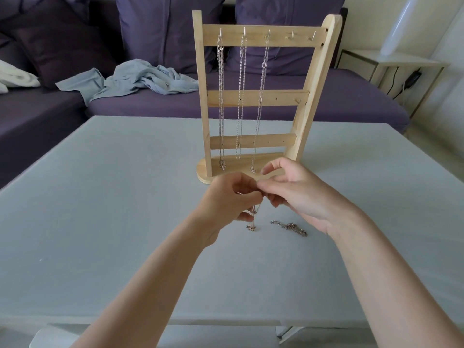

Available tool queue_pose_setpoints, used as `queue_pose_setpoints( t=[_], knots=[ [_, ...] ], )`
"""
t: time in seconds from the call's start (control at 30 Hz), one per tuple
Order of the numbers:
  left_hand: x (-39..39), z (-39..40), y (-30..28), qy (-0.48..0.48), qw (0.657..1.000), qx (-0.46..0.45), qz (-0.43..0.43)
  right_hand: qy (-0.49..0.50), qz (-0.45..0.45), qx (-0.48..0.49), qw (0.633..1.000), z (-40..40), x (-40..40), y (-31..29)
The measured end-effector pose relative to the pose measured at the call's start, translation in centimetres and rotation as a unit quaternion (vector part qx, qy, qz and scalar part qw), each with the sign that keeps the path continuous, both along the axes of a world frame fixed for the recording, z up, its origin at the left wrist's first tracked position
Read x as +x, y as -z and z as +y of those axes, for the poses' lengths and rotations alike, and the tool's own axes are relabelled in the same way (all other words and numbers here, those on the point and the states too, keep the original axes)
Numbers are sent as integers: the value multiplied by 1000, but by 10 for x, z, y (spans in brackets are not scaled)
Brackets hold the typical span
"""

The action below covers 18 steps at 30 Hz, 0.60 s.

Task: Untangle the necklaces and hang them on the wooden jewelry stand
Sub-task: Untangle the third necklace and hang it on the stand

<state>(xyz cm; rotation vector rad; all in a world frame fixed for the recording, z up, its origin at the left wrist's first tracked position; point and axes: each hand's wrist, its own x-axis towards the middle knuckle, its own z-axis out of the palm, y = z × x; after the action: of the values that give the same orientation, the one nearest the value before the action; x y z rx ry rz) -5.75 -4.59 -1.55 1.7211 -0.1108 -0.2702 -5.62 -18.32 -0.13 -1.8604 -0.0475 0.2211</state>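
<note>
Head view: left hand [232, 197] and right hand [298, 194] are pinching a necklace [253, 214] dangling between them above the counter [100, 197].

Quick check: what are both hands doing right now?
Left hand: pinching the thin necklace that dangles to the table.
Right hand: pinching the same necklace at its top.

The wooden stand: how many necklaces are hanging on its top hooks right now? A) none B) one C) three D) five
C: three chains hang side by side from the top bar of the wooden stand, at the left, middle and right, while two hooks farther right are bare.
</note>
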Motion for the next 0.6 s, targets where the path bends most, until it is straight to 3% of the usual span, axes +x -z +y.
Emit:
queue_pose_setpoints(
  t=[0.13,0.37,0.6],
  knots=[
    [1,7,-2,3,997,-45,62,18,-14,41,999,-5,1,-1],
    [1,11,-9,24,976,-149,155,-51,1,59,997,-13,-1,-9],
    [-2,4,-3,-31,996,-5,85,-73,-28,-123,989,-7,0,-5]
  ],
)
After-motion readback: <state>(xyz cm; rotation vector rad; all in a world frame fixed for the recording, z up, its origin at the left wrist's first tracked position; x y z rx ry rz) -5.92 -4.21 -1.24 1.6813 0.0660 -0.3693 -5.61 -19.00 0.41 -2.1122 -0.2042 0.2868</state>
